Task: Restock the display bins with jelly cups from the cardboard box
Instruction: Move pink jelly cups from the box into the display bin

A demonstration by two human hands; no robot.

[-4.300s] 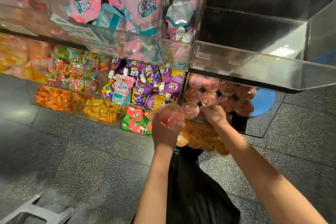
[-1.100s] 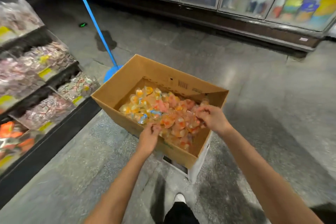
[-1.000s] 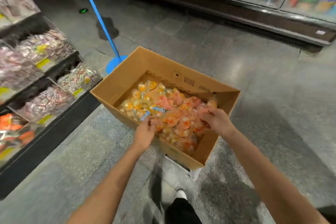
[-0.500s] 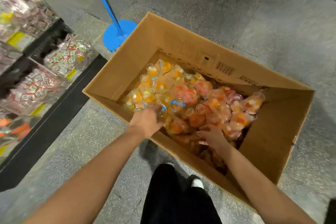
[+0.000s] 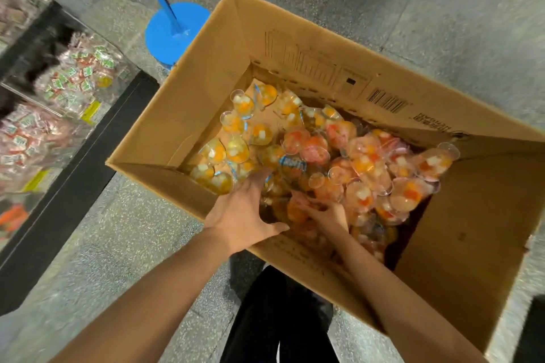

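Open cardboard box on the floor, jelly cups heaped inside; left hand spread wide over the near wall; right hand among cups, grip unclear

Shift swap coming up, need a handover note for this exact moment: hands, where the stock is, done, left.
Left hand: fingers spread over the jelly cups, no clear grip.
Right hand: down among the cups, grip hidden.
Cardboard box: open on the floor, well stocked with orange and pink cups.
Display bins: at left, holding wrapped sweets.
Done: both hands in the box.
Left: grab cups, carry them to the bins, repeat.
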